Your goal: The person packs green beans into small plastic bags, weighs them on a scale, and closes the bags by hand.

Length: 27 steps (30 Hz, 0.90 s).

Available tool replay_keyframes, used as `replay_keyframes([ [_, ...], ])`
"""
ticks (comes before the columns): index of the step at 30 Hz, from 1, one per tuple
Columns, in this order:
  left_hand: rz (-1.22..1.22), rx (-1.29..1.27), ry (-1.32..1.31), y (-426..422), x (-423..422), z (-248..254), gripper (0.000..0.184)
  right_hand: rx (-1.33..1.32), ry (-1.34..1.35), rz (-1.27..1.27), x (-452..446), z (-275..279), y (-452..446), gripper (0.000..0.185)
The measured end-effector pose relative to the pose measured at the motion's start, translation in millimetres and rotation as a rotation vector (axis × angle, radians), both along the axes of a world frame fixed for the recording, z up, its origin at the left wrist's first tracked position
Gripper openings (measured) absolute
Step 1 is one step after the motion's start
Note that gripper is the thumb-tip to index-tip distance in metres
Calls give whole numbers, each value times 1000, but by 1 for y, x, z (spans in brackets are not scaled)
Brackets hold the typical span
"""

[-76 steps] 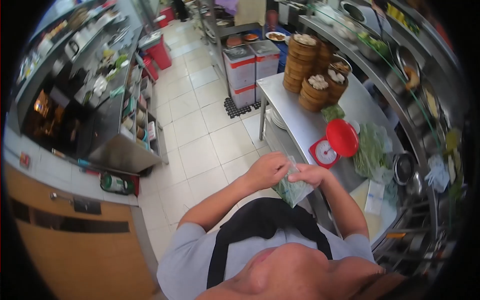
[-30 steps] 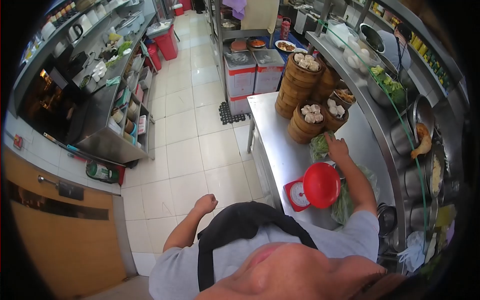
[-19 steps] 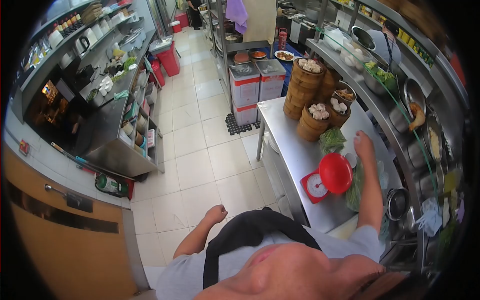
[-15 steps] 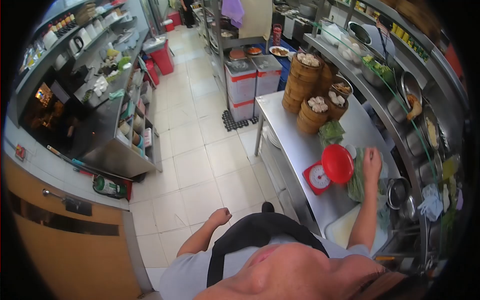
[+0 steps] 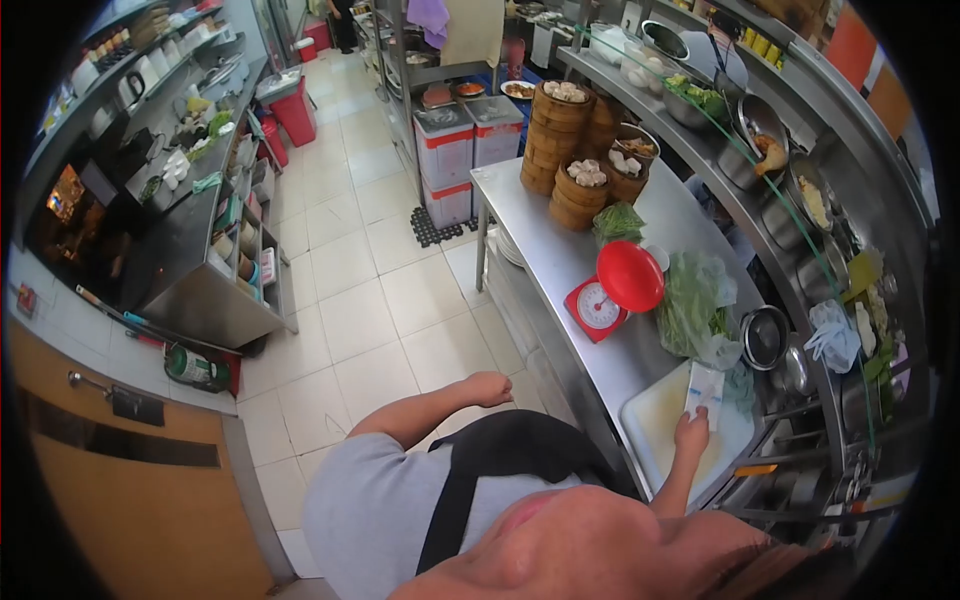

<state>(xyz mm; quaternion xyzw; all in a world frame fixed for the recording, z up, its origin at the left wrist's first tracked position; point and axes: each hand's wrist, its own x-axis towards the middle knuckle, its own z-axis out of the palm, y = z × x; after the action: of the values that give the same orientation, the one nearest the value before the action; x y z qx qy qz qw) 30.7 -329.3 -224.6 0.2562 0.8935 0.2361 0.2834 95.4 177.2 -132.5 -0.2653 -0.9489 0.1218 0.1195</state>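
My right hand (image 5: 692, 428) reaches over the white cutting board (image 5: 650, 420), its fingers closed on the near end of a flat white packet (image 5: 704, 388) with blue marks. Just beyond lies a clear plastic bag of leafy greens (image 5: 690, 310). To its left is a red kitchen scale (image 5: 598, 306) with a round red pan (image 5: 630, 276). My left hand (image 5: 488, 389) hangs in front of my apron, beside the steel table, fingers curled with nothing visible in them.
Stacked bamboo steamers (image 5: 553, 140) hold pale dumplings at the table's far end. A steel shelf (image 5: 740, 215) with bowls of food runs along the right. Lidded bins (image 5: 445, 150) stand beyond the table. A co-worker (image 5: 725, 62) is behind the shelf.
My right hand has come back from the bag of greens to the cutting board and now holds the white packet. My left hand has moved forward and to the right, still curled.
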Motion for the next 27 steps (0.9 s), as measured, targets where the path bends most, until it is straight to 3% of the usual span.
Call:
replay_keyframes([
  [5, 54, 116, 129, 61, 1, 22, 29, -123, -65, 97, 35, -21, 5, 53],
  [9, 96, 341, -10, 117, 32, 16, 20, -201, 188, 227, 44, -39, 10, 36],
  [11, 114, 385, -211, 149, 53, 31, 18, -229, 43, 170, 58, -30, 11, 30],
  [12, 148, 433, -315, 162, 58, 36, 18, -119, 269, 234, 60, -32, 11, 25],
  [14, 116, 450, -332, 176, 52, 14, 19, -135, 182, 191, 67, -32, 14, 18],
  [16, 156, 511, -295, 179, 38, 29, 19, -206, 169, 137, 70, -15, 12, 17],
  [19, -20, 422, -173, 200, 25, 81, 17, -385, 215, 45, 73, 3, 11, 18],
  [21, -69, 465, -104, 217, 18, 87, 19, -358, 209, 47, 70, 14, 23, 21],
  [24, -133, 593, -76, 239, 22, 103, 21, -290, 296, 153, 50, -15, 69, 27],
  [25, -188, 676, -33, 243, 27, 97, 21, -255, 185, 148, 43, -9, 78, 28],
  [27, -211, 525, -166, 243, 33, 128, 19, -210, 78, 153, 26, 4, 90, 30],
])
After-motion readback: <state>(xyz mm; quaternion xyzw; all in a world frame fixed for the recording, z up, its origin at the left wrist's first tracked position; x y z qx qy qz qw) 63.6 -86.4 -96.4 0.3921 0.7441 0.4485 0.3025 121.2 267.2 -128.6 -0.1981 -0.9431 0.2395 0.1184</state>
